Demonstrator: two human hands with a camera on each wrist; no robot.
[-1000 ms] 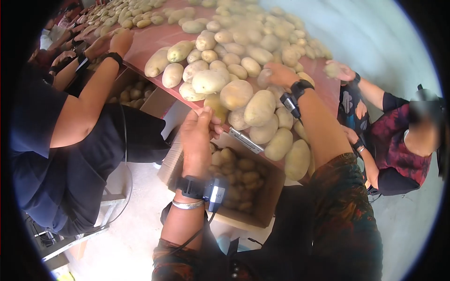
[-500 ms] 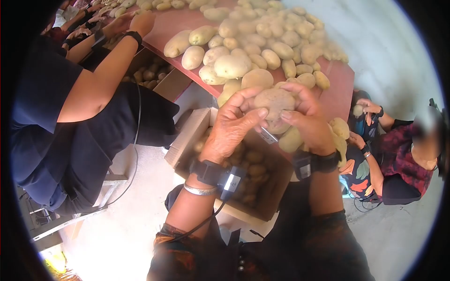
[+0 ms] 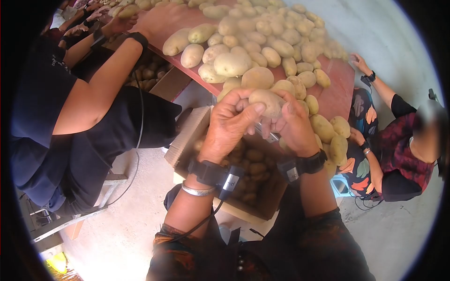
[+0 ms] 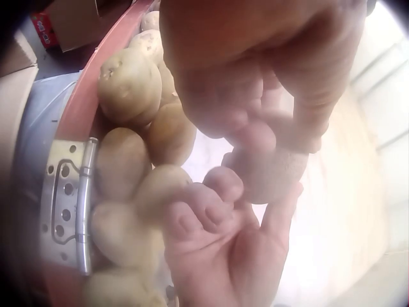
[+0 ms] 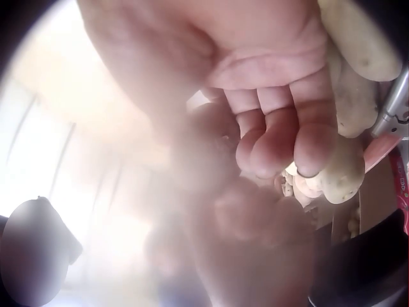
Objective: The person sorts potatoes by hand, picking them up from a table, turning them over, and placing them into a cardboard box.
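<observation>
Both hands hold one potato (image 3: 267,102) between them, over the near edge of the red table. My left hand (image 3: 227,124) pinches its left end, thumb on the near face. At the other end is my right hand (image 3: 297,129), its thumb against the potato and its other fingers curled below. The left wrist view shows the held potato (image 4: 275,176) between the two hands, partly covered by fingers. In the right wrist view, the right hand's curled fingers (image 5: 275,144) lie beside the blurred potato.
Many potatoes (image 3: 233,64) lie heaped on the red table (image 3: 180,18). A metal hinge (image 4: 68,204) sits on its edge. Below the hands stands a cardboard box (image 3: 187,140) holding potatoes. One person (image 3: 108,98) works at the left, another (image 3: 398,145) at the right.
One second ago my right hand was among the heaped potatoes and my left was at the table edge. Both hands then met around a potato, which has since turned to show a narrower side.
</observation>
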